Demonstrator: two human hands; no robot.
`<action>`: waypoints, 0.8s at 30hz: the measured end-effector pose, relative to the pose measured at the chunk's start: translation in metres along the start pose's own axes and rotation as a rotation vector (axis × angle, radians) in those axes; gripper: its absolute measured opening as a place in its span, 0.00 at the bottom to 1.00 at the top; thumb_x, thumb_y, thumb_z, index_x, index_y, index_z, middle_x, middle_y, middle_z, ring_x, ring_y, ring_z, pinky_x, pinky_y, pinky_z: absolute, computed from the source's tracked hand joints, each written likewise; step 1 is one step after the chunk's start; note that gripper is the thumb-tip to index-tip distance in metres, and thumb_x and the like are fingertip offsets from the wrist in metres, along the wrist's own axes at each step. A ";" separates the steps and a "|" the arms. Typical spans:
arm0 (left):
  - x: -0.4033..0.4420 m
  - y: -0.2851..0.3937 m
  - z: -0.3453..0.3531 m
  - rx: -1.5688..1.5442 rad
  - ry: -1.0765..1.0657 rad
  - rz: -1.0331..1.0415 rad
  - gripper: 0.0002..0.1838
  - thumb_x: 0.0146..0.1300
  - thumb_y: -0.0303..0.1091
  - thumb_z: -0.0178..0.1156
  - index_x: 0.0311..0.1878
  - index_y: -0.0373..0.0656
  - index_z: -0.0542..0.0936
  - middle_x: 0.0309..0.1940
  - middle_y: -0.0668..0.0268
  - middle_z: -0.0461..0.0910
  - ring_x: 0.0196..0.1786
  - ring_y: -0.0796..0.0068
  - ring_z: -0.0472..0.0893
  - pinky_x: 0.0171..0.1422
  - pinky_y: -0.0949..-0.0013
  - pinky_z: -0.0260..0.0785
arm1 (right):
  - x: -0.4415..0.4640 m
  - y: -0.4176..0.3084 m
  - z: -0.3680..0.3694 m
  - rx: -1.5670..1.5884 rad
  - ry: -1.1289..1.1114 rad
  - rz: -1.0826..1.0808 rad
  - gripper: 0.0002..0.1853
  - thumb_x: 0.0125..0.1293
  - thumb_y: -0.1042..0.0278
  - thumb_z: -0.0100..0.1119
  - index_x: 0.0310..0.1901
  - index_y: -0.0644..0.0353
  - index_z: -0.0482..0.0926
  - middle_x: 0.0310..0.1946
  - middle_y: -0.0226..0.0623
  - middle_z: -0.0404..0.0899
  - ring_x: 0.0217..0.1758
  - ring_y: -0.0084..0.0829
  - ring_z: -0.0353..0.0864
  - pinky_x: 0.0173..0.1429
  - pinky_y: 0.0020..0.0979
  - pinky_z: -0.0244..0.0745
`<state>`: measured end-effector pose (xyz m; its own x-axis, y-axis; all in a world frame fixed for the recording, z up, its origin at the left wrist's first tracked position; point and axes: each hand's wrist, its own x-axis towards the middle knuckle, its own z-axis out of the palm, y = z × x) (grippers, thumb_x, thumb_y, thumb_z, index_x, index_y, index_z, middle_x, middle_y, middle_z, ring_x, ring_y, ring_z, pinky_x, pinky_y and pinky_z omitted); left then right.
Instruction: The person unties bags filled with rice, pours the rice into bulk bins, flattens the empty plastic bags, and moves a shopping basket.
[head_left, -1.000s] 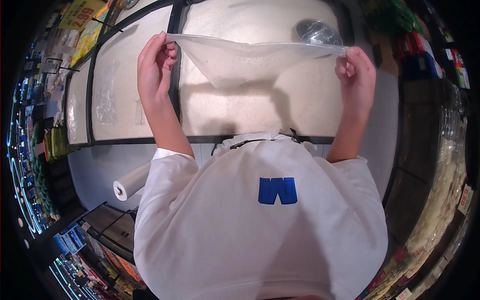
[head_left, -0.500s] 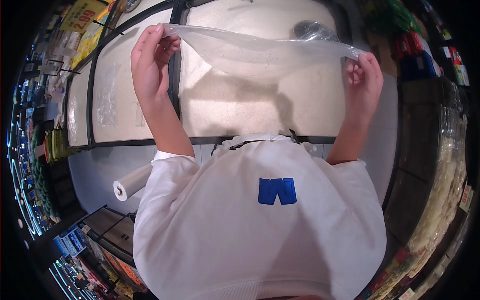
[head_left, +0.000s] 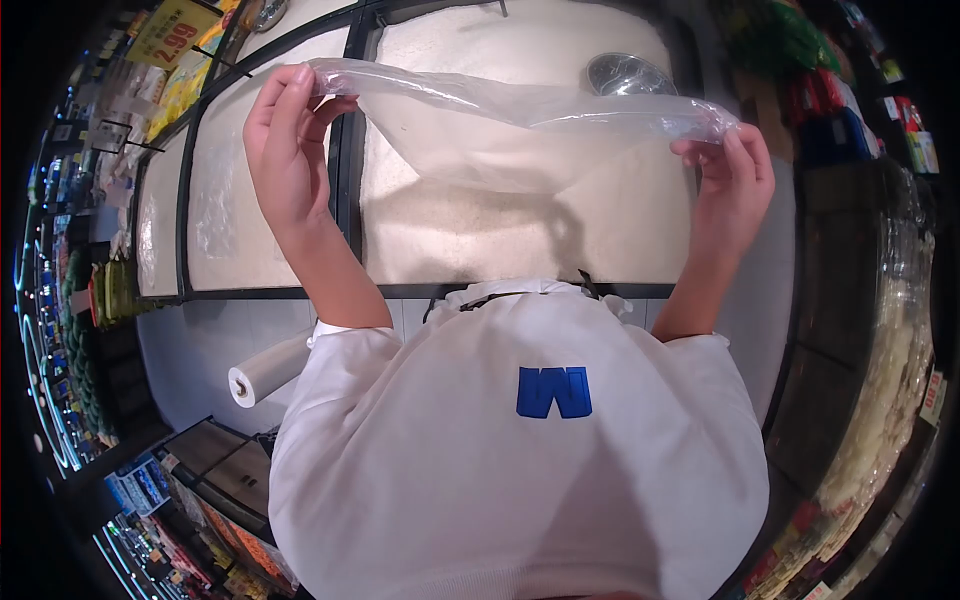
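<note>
A clear plastic bag (head_left: 490, 130) is stretched sideways over a bin of pale grain (head_left: 460, 230). My left hand (head_left: 290, 140) pinches its left end between thumb and fingers. At the other end, my right hand (head_left: 735, 180) grips the gathered plastic in closed fingertips. The bag's lower part hangs loose between the hands and looks empty. Behind its upper right edge, a round metal scoop or bowl (head_left: 630, 75) rests on the grain, partly covered by the plastic.
Black dividers (head_left: 345, 190) separate the grain bins. A yellow price sign (head_left: 172, 35) stands at upper left. A white plastic roll (head_left: 265, 375) is below the bins' front edge. Packed goods (head_left: 860, 400) line the right side, and shelves of goods are on the left.
The bag's upper edge has opened into a wider, bulging band near both ends. Both hands sit slightly lower in view, still holding the bag.
</note>
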<state>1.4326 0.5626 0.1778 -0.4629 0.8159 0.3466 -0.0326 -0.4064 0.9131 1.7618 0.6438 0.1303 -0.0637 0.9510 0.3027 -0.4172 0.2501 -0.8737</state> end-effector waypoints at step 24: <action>0.150 -0.125 -0.025 -0.256 -0.031 -0.126 0.10 0.67 0.33 0.50 0.41 0.34 0.74 0.46 0.51 0.76 0.55 0.50 0.76 0.59 0.48 0.69 | 0.134 0.119 0.022 0.218 -0.154 0.263 0.03 0.66 0.68 0.51 0.35 0.54 0.74 0.40 0.25 0.77 0.49 0.19 0.74 0.61 0.39 0.64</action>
<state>1.3447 0.7256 0.1105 -0.4134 0.8773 0.2438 -0.3123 -0.3881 0.8671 1.6839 0.7967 0.0750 -0.3228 0.9350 0.1469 -0.5509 -0.0594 -0.8325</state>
